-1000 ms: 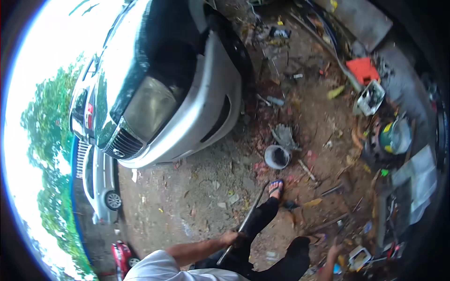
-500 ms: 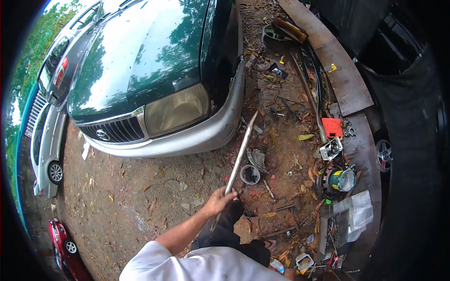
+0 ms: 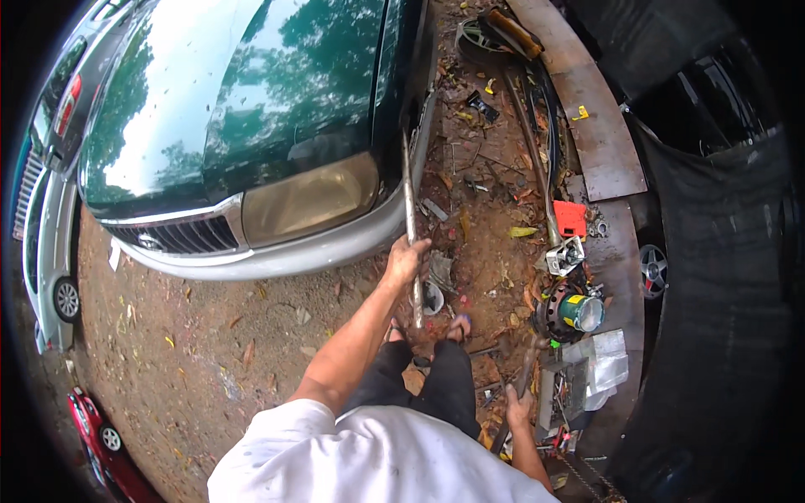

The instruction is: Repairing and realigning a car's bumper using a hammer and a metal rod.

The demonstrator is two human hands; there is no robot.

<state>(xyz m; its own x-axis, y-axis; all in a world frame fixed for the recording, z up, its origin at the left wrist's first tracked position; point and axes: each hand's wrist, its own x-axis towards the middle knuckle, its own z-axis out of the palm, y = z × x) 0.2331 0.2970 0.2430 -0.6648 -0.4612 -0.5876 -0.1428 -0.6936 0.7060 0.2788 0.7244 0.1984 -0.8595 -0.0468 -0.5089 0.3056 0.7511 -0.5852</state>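
My left hand [image 3: 408, 258] is wrapped round a long metal bar [image 3: 410, 197]. The bar's far end reaches the side of the green car's front corner, right of the headlight [image 3: 312, 201]; its lower end hangs over my feet. Low on the right, my right hand [image 3: 520, 407] grips a brownish hammer [image 3: 527, 369], its upper end broader, though its exact head shape is hard to make out. Beside that hand is a grey metal tray [image 3: 549, 402] of tools. A white tub [image 3: 433, 298] stands on the ground, partly behind the bar.
The green car [image 3: 277, 101] with a silver bumper [image 3: 310, 267] fills the upper left. On the right lie a red case [image 3: 571, 219], a green can [image 3: 582, 312] and a rusty sheet [image 3: 616, 168]. Dark cloth [image 3: 704, 335] hangs beyond. Leaves and scrap litter the dirt.
My left hand has moved up and forward, bringing the bar upright against the car's corner. My right hand has come up into view with the hammer. The view has shifted.
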